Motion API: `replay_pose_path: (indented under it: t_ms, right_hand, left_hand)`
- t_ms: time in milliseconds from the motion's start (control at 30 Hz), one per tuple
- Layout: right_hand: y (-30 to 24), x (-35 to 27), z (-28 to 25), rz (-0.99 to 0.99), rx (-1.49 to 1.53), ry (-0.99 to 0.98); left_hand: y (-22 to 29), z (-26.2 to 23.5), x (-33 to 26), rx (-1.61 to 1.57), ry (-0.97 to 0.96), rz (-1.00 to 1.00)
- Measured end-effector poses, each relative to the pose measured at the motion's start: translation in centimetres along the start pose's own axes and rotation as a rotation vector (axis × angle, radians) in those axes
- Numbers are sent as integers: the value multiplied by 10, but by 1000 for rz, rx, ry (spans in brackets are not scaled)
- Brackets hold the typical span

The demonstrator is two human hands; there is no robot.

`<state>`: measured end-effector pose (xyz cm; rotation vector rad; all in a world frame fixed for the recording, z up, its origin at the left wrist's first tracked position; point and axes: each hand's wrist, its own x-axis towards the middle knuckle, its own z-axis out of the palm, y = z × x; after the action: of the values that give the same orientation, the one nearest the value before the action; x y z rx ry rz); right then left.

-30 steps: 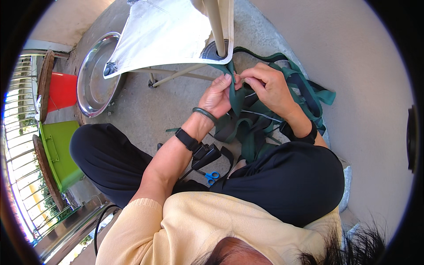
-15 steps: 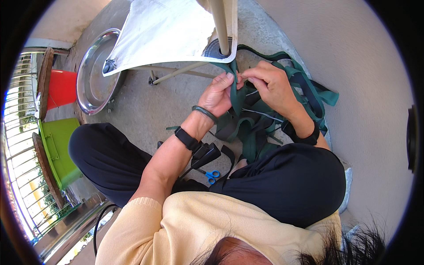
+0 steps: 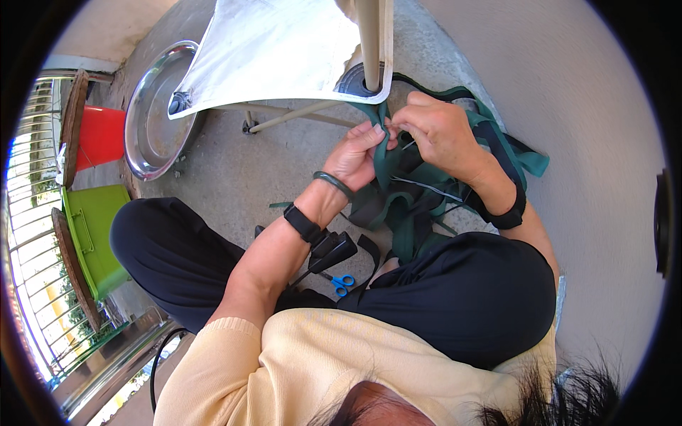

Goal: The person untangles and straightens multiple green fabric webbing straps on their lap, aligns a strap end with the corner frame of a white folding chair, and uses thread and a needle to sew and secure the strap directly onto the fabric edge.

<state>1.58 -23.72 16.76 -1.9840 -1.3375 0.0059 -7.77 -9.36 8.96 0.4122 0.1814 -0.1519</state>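
Note:
A white fabric sheet [image 3: 277, 53] is stretched on a beige tubular frame [image 3: 369, 42], with a dark patch at its near right corner. Just below that corner, my left hand [image 3: 355, 153] is closed on a green fabric strip [image 3: 381, 165], thumb on top. My right hand [image 3: 442, 135] is closed in a pinch close beside the left fingertips. Whatever lies between its fingers is too small to make out. Under and around both hands, a loose heap of green and black strips [image 3: 408, 231] lies on the floor, with a thin light rod or cord across it.
Blue-handled scissors [image 3: 342, 285] lie between my legs, near a black device [image 3: 332, 250] by my left forearm. To the left stand a metal basin [image 3: 132, 135], a red bucket [image 3: 103, 138] and a green box [image 3: 96, 234] beside a railing. A pale wall [image 3: 604, 142] rises on the right.
My right hand has shifted slightly up and right, its wrist turning outward. The left hand keeps its hold on the strip. The sheet and frame sit slightly further right in view.

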Motion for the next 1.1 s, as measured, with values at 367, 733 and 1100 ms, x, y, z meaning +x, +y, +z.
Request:
replay_pose_path:
  t_ms: [367, 733, 1100]
  right_hand:
    - [-6, 5, 9, 6, -152, -61]
    - [17, -13, 6, 471, 433, 4]
    - [6, 0, 14, 351, 521, -25]
  left_hand:
    - [7, 15, -8, 225, 249, 40]
    - [4, 13, -8, 200, 172, 12]
    - [3, 14, -6, 266, 219, 29]
